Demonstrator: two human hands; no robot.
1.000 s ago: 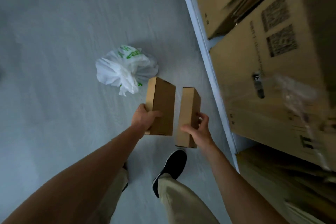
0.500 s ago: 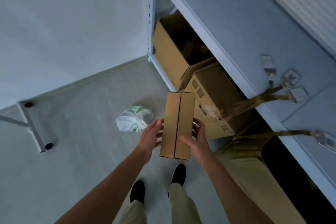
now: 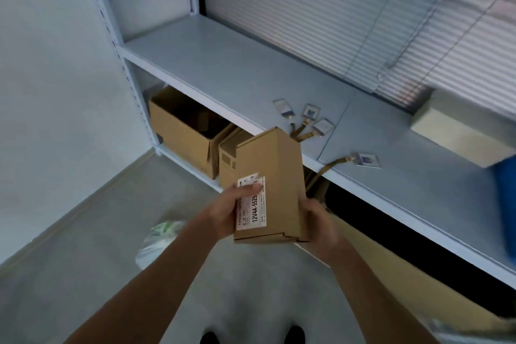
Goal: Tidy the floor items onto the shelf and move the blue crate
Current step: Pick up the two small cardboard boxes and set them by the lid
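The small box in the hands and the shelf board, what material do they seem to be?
Small box: brown matte cardboard, judging by folded edges and a paper label. Shelf board: probably painted metal, smooth pale grey with a thin folded front edge, though laminate is possible.

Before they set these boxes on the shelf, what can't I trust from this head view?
- Second box: hidden behind the front box; only one shows between the left hand and right hand.
- Label: small print unreadable, top under the left fingers.
- Blue crate: cut by the right edge.
- Bag: blurred, partly behind the left arm.
- Lower shelf bay: too dark.
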